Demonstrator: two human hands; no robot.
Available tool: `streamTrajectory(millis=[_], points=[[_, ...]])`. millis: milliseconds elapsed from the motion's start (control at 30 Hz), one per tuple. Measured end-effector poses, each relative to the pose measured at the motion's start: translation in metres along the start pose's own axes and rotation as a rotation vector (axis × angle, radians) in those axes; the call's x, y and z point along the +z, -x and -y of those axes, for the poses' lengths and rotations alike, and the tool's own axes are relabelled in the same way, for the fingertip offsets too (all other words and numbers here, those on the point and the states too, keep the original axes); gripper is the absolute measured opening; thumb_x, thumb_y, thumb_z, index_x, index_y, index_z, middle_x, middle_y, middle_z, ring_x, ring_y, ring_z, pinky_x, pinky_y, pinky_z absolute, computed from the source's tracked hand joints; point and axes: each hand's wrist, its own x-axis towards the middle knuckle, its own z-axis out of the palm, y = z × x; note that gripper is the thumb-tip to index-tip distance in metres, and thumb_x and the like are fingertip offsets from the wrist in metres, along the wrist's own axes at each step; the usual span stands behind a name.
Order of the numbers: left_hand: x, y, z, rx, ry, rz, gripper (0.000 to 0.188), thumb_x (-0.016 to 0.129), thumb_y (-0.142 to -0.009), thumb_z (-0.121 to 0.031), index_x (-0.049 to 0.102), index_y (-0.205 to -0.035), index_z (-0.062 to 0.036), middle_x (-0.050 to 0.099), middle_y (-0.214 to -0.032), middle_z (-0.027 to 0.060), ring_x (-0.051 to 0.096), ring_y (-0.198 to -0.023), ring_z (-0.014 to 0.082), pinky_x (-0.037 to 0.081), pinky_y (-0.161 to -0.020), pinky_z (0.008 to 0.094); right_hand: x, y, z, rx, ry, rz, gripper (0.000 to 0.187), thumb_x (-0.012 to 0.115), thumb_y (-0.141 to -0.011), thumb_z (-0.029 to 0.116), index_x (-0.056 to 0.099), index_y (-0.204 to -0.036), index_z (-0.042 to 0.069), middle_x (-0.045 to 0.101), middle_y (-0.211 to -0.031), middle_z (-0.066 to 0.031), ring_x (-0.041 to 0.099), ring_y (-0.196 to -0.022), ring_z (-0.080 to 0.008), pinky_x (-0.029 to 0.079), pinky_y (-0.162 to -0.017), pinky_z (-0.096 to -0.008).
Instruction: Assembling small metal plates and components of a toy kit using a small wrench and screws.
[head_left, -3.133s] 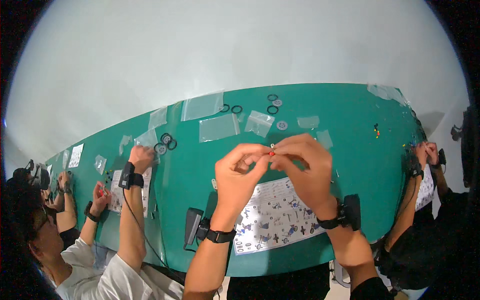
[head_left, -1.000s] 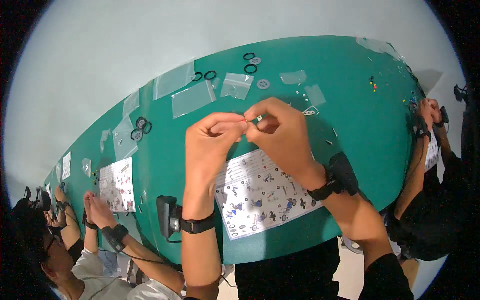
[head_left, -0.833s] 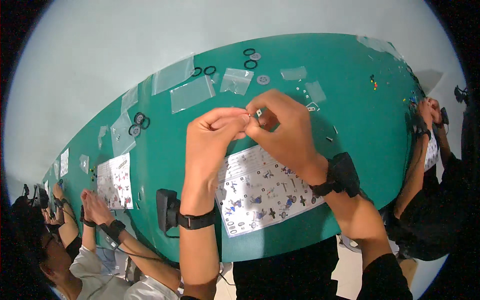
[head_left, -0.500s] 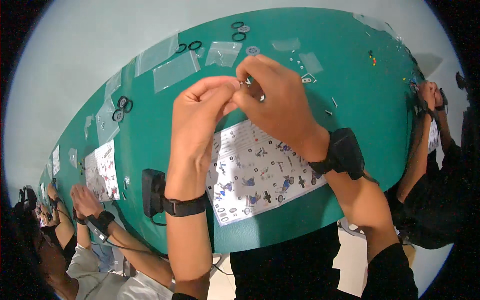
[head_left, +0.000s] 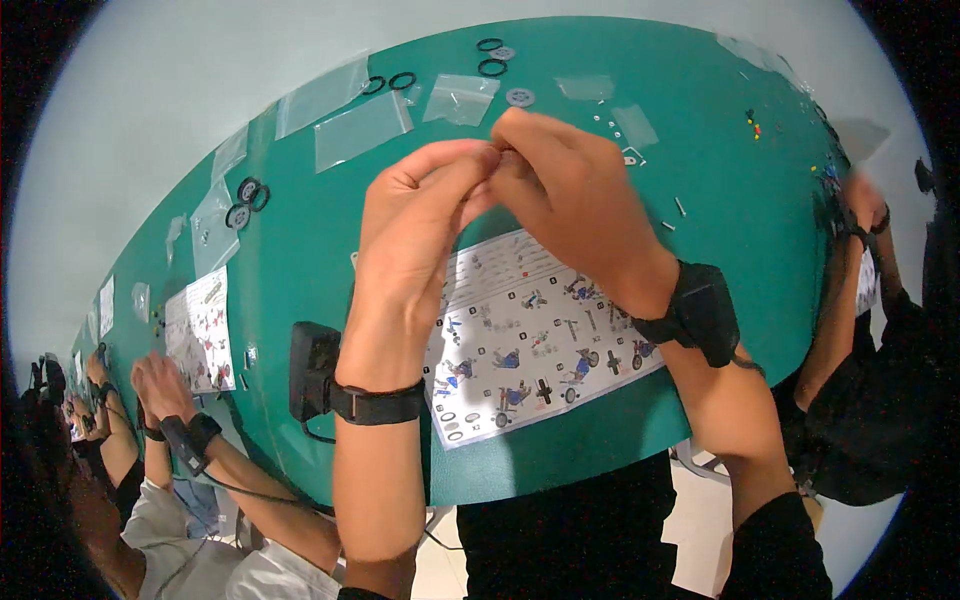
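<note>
My left hand (head_left: 415, 215) and my right hand (head_left: 578, 200) meet above the green table, their fingertips pinched together. Whatever small part they hold is covered by the fingers. Beneath my hands lies a printed instruction sheet (head_left: 520, 345) with small assembly pictures. Just right of my right hand is a small pale metal bracket (head_left: 630, 160), and two screws (head_left: 680, 207) lie nearer to me. Several tiny nuts (head_left: 612, 124) are scattered beyond the bracket. Past my fingertips rests a grey wheel hub (head_left: 520, 97).
Clear plastic bags (head_left: 461, 100) lie along the far side, near black rubber rings (head_left: 491, 67). Wheels (head_left: 248, 189) sit at the left. Small red and yellow pieces (head_left: 755, 128) lie far right. Other people's hands (head_left: 165, 385) work at both sides; a black box (head_left: 315, 370) is strapped to my left wrist.
My right fingers have closed in against my left fingertips. A small bright part that showed between them is now hidden. The whole view has shifted slightly.
</note>
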Motion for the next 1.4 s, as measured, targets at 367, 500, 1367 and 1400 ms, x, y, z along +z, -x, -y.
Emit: streamTrajectory(millis=[367, 500, 1367, 1400], points=[[-0.012, -0.003, -0.012, 0.092, -0.117, -0.119, 0.018, 0.069, -0.094, -0.012, 0.072, -0.107, 0.0002, 0.075, -0.099, 0.0101, 0.068, -0.085, 0.0101, 0.054, -0.077, 0.0220, -0.061, -0.014, -0.057, 0.378, 0.268, 0.202, 0.021, 0.064, -0.088, 0.018, 0.060, -0.080, -0.001, 0.064, -0.072, -0.0208, 0.065, -0.069, -0.0411, 0.050, -0.064, -0.0458], [-0.024, -0.004, -0.018, 0.156, -0.104, -0.182, 0.019, 0.067, -0.096, -0.014, 0.073, -0.108, -0.0004, 0.075, -0.099, 0.0087, 0.066, -0.082, 0.0084, 0.052, -0.075, 0.0208, -0.073, -0.003, -0.092, 0.474, 0.323, 0.190, 0.019, 0.063, -0.086, 0.017, 0.065, -0.085, -0.002, 0.067, -0.078, -0.0233, 0.066, -0.073, -0.0428, 0.052, -0.069, -0.0465], [-0.040, -0.004, -0.024, 0.127, -0.104, -0.263, 0.023, 0.065, -0.099, -0.024, 0.067, -0.110, -0.0041, 0.068, -0.099, 0.0031, 0.060, -0.084, 0.0094, 0.048, -0.076, 0.0239, -0.062, -0.002, -0.082, 0.400, 0.304, 0.263, 0.015, 0.065, -0.089, 0.015, 0.064, -0.087, 0.000, 0.067, -0.089, -0.0215, 0.066, -0.086, -0.0405, 0.051, -0.076, -0.0489], [-0.038, -0.005, -0.023, 0.111, -0.111, -0.271, 0.023, 0.065, -0.099, -0.024, 0.067, -0.109, -0.0040, 0.068, -0.098, 0.0030, 0.060, -0.084, 0.0094, 0.048, -0.075, 0.0241, -0.064, -0.004, -0.078, 0.421, 0.286, 0.250, 0.018, 0.066, -0.090, 0.018, 0.065, -0.086, 0.000, 0.068, -0.088, -0.0217, 0.066, -0.086, -0.0408, 0.051, -0.075, -0.0488]])
